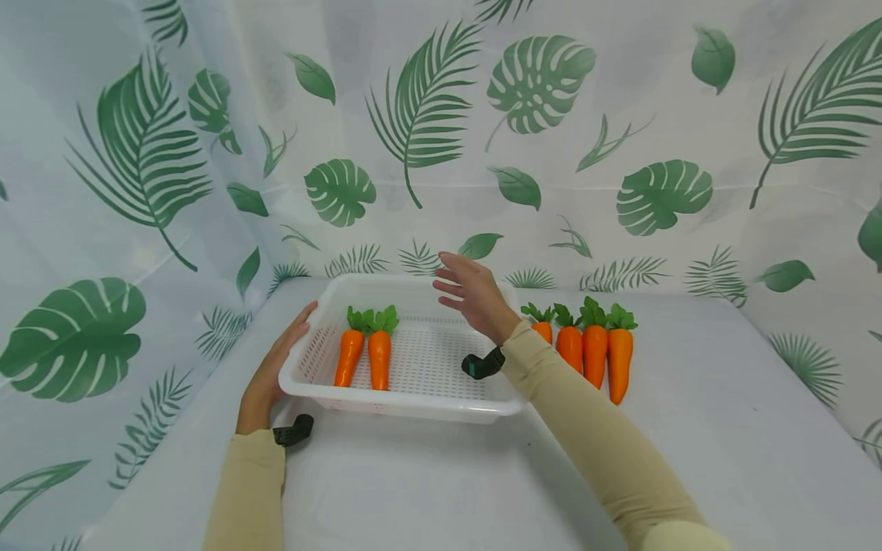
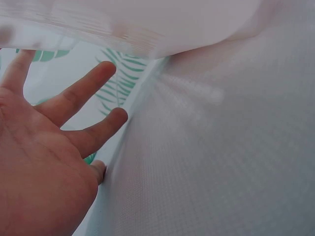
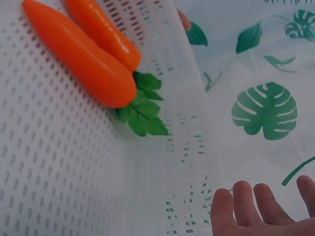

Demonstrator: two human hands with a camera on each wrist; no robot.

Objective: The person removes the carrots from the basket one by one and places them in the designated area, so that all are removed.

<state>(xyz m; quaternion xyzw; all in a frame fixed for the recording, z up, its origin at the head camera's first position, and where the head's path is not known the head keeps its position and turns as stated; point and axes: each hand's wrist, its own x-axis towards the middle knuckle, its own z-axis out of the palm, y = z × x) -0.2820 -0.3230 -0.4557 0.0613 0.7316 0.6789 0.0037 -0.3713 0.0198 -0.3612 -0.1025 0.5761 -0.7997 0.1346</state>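
A white perforated plastic basket [image 1: 406, 401] holds two orange carrots [image 1: 380, 360] with green leafy tops, side by side in its left half. My left hand [image 1: 270, 375] is at the basket's left side, fingers extended along the outer wall. In the left wrist view, that hand [image 2: 44, 147] has its fingers spread below the basket's edge [image 2: 147, 24]; contact is unclear. Over the basket's right part, my right hand [image 1: 475, 295] hovers with fingers extended and nothing held. The right wrist view shows its fingertips [image 3: 243, 204] apart from the carrots [image 3: 81, 56].
Several more carrots [image 1: 596, 356] lie in a row on the white-covered table [image 1: 710, 428], right of the basket and partly behind my right forearm. A leaf-patterned curtain [image 1: 441, 138] stands behind the table and along its sides. Each wrist bears a small black camera [image 1: 482, 365].
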